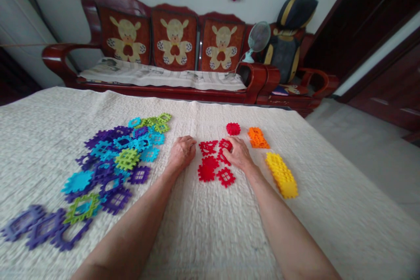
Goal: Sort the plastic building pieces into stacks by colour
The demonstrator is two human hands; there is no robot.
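Red, notch-edged plastic tiles (208, 170): clustered on the cream-clothed desk (206, 232), between my hands. Right hand (239, 154): fingers half-curved over the nearest, grip I cannot tell. Left hand (183, 152): loosely curled, contents hidden from me.

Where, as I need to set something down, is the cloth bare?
Bare cloth lies between the left forearm and right forearm, nearer than the red pieces, and right of the yellow pieces. It is crowded left of the left hand, with purple pieces, blue pieces and green pieces.
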